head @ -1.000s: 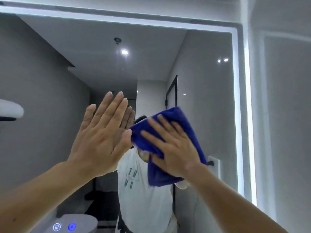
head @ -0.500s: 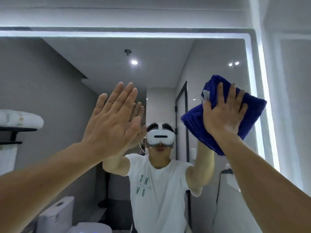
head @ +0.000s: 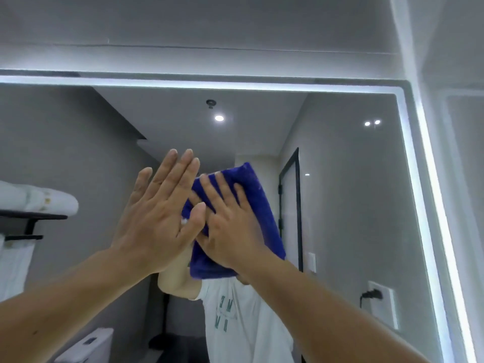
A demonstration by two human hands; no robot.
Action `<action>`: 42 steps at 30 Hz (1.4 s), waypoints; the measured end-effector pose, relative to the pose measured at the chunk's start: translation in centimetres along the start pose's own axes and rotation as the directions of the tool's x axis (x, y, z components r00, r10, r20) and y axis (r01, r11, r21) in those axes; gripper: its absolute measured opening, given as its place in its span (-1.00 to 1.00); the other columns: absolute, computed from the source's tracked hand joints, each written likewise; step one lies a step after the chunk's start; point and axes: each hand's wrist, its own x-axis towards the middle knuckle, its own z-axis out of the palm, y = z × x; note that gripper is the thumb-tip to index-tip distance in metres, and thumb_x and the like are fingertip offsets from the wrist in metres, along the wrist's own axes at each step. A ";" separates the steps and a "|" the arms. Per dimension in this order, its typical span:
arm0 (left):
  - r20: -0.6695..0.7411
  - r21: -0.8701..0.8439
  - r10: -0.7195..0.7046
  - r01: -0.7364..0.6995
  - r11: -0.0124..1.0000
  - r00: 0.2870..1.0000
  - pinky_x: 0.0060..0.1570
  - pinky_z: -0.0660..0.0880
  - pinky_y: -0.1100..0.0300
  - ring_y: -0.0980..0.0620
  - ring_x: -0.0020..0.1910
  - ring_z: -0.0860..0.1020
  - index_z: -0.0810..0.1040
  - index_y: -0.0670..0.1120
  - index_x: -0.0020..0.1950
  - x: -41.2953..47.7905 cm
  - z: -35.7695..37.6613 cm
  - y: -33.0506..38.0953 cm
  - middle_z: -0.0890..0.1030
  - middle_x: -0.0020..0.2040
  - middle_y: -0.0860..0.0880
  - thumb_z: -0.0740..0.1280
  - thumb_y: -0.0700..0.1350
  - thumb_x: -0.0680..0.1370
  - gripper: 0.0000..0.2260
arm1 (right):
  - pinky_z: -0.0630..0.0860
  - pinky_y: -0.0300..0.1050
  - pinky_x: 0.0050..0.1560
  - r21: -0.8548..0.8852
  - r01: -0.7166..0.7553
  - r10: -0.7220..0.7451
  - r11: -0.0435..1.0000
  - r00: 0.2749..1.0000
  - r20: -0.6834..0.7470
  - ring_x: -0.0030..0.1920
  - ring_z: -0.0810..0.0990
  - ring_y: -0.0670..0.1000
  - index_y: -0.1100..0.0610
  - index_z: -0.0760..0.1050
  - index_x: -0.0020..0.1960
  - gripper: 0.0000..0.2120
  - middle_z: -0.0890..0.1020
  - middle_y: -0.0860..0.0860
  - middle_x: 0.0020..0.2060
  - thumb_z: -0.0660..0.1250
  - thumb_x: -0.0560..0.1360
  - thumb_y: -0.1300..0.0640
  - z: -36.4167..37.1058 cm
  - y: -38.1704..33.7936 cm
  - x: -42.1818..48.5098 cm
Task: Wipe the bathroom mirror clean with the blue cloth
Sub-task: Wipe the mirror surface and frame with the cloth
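Observation:
The bathroom mirror (head: 345, 195) fills most of the view, with a lit white strip along its top and right edges. My right hand (head: 230, 226) presses the folded blue cloth (head: 262, 210) flat against the glass near the middle, fingers spread and straight. My left hand (head: 157, 218) is raised beside it, palm toward the mirror, fingers straight and together, its thumb overlapping the cloth's left edge. The cloth hides the reflected head of the person.
The mirror reflects a rolled white towel (head: 39, 199) on a black shelf at the left, a toilet tank (head: 89, 345) at the bottom left, a black-framed door (head: 290, 205) and a wall socket (head: 379, 299). A white wall corner (head: 445, 127) borders the mirror's right edge.
My right hand has swept the cloth from the upper right of the mirror down and left to the middle, next to my left hand. The camera has tilted upward.

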 end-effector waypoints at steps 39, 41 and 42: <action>-0.009 0.059 0.117 -0.116 0.991 0.993 0.51 -0.33 0.14 0.30 0.45 -0.44 -0.31 0.12 0.54 9.9 2.0 1.7 -0.35 0.53 0.21 -0.34 0.28 0.50 -0.38 | -0.18 0.17 0.50 0.018 -0.344 0.344 0.939 0.932 -0.114 0.58 -0.21 0.09 -0.07 -0.13 0.61 -0.36 -0.11 -0.01 0.60 -0.22 0.60 -0.30 -8.8 22.8 15.6; -0.018 0.046 0.096 -0.095 0.994 0.995 0.51 -0.32 0.17 0.32 0.45 -0.42 -0.29 0.12 0.54 9.1 1.2 -0.4 -0.34 0.53 0.23 -0.33 0.30 0.49 -0.36 | -0.21 0.16 0.50 0.016 -0.255 0.255 0.967 0.962 -0.098 0.58 -0.24 0.08 -0.08 -0.15 0.60 -0.35 -0.15 -0.02 0.60 -0.24 0.58 -0.32 -8.2 19.2 17.6; -0.023 0.044 0.083 -0.082 0.996 0.996 0.51 -0.32 0.17 0.33 0.45 -0.41 -0.28 0.12 0.54 8.6 0.9 -1.5 -0.33 0.52 0.24 -0.32 0.30 0.49 -0.36 | -0.22 0.15 0.50 0.001 -0.212 0.211 0.977 0.973 -0.097 0.57 -0.24 0.08 -0.09 -0.16 0.60 -0.35 -0.16 -0.02 0.60 -0.24 0.58 -0.32 -7.8 17.5 18.4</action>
